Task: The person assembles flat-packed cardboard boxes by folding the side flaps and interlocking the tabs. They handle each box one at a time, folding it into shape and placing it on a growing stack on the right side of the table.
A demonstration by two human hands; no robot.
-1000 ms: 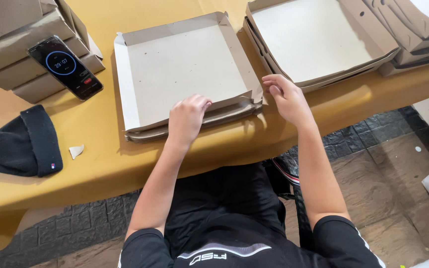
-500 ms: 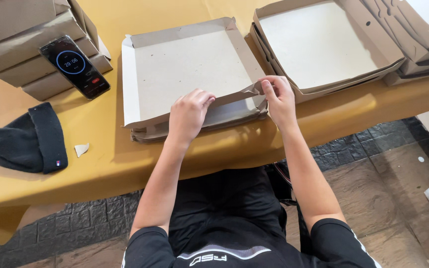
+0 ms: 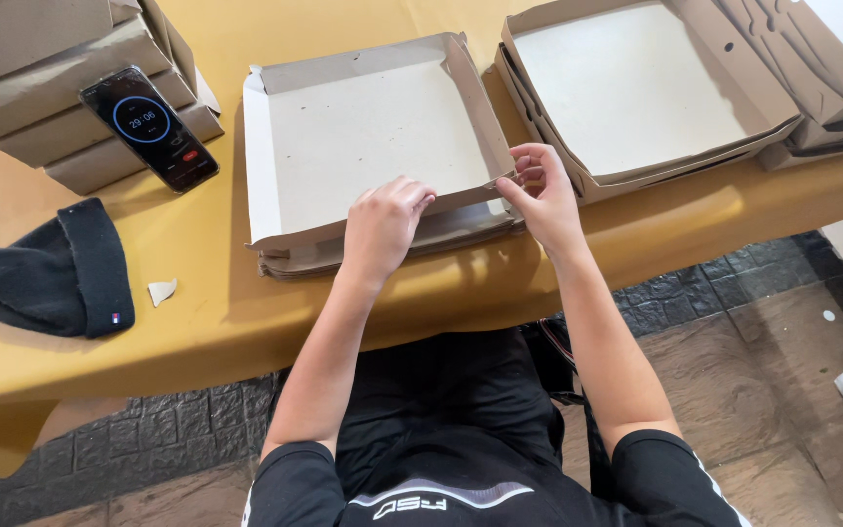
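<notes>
A shallow cardboard box tray is lying on the yellow table, directly in front of the person, resting on top of a small stack of flat cardboard blanks. The left hand is pressing down on the tray's near wall, fingers curled over its top edge and closing on the cardboard. The right hand is working at the tray's near right corner, fingertips pinching the folded corner flap in a narrow grip. Both hands are touching the same tray, with the near wall running between them.

Just to the right, almost touching the tray, a second folded tray is sitting tilted on more cardboard, close beside the right hand. Farther right, further folded boxes are overlapping it. At the far left, 1 stack of closed boxes is standing, and a black phone is leaning on it, screen up. A dark knitted cap is lying near the left table edge, with a small scrap of paper just beside it. Nothing is lying between the hands and the tray.
</notes>
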